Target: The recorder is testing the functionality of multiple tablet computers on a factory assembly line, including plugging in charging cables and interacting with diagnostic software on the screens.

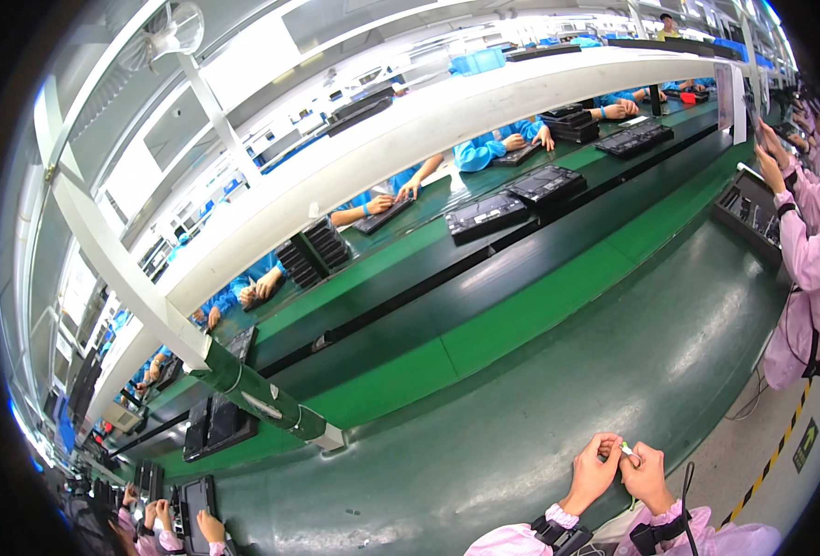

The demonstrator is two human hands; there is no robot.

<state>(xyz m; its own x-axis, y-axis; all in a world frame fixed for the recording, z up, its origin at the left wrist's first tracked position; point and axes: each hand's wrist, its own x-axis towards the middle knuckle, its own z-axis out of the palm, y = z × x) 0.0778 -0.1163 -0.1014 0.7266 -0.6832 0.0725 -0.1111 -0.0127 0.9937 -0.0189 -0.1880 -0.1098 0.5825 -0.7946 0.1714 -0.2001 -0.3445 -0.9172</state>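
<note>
My left hand and my right hand are close together above the near edge of the green bench, fingertips almost meeting. Between them shows a small white and green piece, too small for me to tell its kind. My right hand pinches it between thumb and forefinger. The fingers of my left hand are curled and closed beside it; whether they grip the same piece is hidden. Both forearms have pink sleeves with dark bands at the wrists, and a dark cable runs by my right wrist.
Beyond the green bench runs a dark conveyor with black trays. A white post with a green-wrapped foot stands left. Blue-sleeved workers sit across; pink-sleeved people work at right and lower left. Small dark bits lie on the bench.
</note>
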